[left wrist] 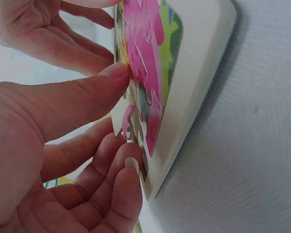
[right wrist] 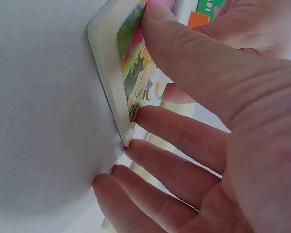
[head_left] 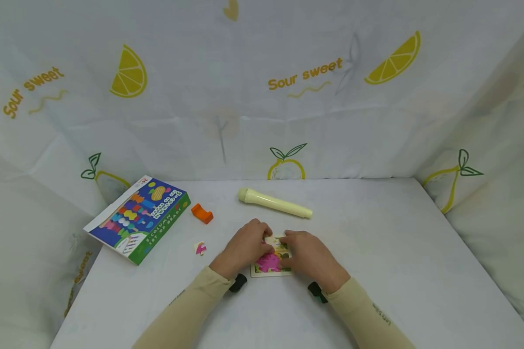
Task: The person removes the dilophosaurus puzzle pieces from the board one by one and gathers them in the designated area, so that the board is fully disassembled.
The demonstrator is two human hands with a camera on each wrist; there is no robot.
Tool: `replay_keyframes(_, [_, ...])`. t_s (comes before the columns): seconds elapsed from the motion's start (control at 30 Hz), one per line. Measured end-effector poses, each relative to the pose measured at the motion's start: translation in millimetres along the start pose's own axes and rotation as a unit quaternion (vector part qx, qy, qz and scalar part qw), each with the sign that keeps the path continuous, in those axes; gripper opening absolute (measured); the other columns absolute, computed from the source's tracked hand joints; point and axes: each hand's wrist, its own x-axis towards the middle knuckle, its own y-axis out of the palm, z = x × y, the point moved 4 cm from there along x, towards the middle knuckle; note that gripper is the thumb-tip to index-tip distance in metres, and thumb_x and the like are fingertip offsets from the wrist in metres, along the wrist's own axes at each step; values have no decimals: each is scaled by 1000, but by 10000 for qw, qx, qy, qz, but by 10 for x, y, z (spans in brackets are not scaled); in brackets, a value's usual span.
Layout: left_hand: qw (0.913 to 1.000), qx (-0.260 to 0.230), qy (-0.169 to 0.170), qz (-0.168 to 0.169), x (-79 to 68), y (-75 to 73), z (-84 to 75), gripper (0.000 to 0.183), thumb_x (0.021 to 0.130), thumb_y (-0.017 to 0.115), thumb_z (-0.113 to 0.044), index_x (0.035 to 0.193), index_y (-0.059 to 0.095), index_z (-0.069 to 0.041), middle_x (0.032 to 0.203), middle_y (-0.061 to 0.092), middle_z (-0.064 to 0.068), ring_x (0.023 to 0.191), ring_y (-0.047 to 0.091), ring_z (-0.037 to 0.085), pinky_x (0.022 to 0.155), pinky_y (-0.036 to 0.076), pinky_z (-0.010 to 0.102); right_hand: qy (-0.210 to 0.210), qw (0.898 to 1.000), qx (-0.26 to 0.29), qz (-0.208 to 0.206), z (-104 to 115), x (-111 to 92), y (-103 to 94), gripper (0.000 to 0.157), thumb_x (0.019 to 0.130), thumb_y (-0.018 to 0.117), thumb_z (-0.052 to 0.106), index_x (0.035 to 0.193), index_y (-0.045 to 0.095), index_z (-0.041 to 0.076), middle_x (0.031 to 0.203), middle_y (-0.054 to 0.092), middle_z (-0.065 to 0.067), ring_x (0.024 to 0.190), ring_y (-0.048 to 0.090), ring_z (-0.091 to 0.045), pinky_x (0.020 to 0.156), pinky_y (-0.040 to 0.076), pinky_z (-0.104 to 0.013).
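Observation:
A small jigsaw puzzle board [head_left: 270, 275] with a pale frame and a pink animal picture lies flat on the white table. My left hand [head_left: 246, 245] is over its left side and pinches a puzzle piece [left wrist: 126, 127], which bears a pink shape and an eye. That piece stands tilted above the board's recess; its far side is partly hidden by fingers. On the right side, my right hand [head_left: 311, 257] rests its thumb [right wrist: 160, 29] on the picture, while its other fingers extend to the board's far edge and the tabletop.
A loose pink-and-white puzzle piece [head_left: 200, 248] lies left of the board. Beyond it are an orange arch-shaped block [head_left: 202, 214] and a blue-green bead-set box [head_left: 157, 213]. Behind the hands lies a cream microphone-shaped stick [head_left: 275, 202]. A lemon-print cloth [head_left: 244, 131] hangs around the table.

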Motion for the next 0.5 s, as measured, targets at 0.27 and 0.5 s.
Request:
replay_keyframes(0.27, [9996, -245, -30, -98, 7, -30, 26, 15, 104, 73, -22, 112, 82, -12, 101, 67, 1, 86, 58, 15, 82, 53, 33, 56, 10000, 40, 23, -1, -7, 4, 59, 83, 95, 32, 134, 77, 9, 149, 67, -17, 138, 64, -38, 115, 52, -52])
replay_keyframes(0.5, [9984, -551, -83, -51, 20, -53, 46, 13, 107, 70, -22, 108, 82, -16, 97, 74, -4, 77, 61, 11, 72, 52, 28, 109, 9999, 68, 67, 1, -7, 11, 60, 84, 95, 35, 135, 76, 10, 151, 66, -16, 139, 64, -37, 115, 52, -52])
